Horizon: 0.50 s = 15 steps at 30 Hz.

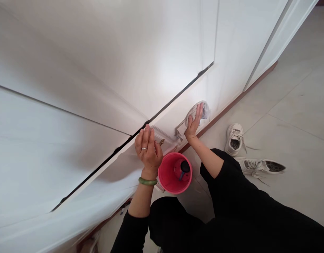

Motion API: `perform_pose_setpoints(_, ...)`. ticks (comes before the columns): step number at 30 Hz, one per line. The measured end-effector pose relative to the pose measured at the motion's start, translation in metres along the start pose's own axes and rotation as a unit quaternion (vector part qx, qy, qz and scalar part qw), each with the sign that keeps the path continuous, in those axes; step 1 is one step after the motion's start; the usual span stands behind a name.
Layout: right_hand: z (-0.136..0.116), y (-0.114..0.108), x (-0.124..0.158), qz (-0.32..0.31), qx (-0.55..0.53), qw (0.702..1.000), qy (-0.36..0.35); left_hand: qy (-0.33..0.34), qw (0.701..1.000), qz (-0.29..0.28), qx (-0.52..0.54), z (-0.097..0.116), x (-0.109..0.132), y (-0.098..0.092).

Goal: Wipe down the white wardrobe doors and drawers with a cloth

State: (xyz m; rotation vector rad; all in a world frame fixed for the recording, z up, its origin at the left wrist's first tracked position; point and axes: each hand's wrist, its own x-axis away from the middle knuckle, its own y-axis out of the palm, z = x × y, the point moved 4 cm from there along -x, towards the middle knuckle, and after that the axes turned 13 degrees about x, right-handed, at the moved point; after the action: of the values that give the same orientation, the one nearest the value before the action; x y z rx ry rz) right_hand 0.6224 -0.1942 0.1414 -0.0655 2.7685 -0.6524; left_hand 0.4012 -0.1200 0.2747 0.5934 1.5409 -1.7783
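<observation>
My right hand presses a crumpled pale grey cloth against the lower part of a white cabinet, its fingers stretched along the cloth. Higher up to the left, my left hand rests its fingertips at the dark gap under a cabinet door. Those fingers are extended side by side and hold nothing visible. A ring and a green bangle are on that hand and wrist. Between my arms, a small brass-coloured handle shows beside the left thumb.
A pink bucket stands below my hands, with a dark object inside, whose kind I cannot make out. A pair of pale lace-up shoes lies on the tiled floor at the right. A brown baseboard runs along the cabinet's foot.
</observation>
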Motion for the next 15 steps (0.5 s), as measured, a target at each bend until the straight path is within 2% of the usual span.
perform_pose_setpoints(2,-0.004,-0.002,0.005,0.017,0.002,1.000,0.025,0.011,1.000,-0.024,0.011,-0.008,0.008,0.004)
perform_pose_setpoints(4,-0.021,-0.002,0.021,0.055,-0.029,0.998,0.014,0.022,0.998,-0.053,0.021,-0.018,0.014,0.009)
perform_pose_setpoints(6,-0.047,0.001,0.042,0.083,-0.068,0.993,-0.039,0.044,0.995,-0.086,0.030,-0.025,0.017,0.018)
perform_pose_setpoints(9,-0.078,0.013,0.064,0.063,-0.053,0.988,-0.131,0.088,0.986,-0.134,0.038,-0.029,0.013,0.033)
perform_pose_setpoints(12,-0.082,0.025,0.053,0.036,-0.018,0.983,-0.177,0.122,0.981,-0.147,0.020,-0.025,0.000,0.048)
perform_pose_setpoints(15,-0.070,0.030,0.016,0.037,-0.026,0.982,-0.182,0.161,0.971,-0.176,0.026,-0.012,-0.016,0.067)
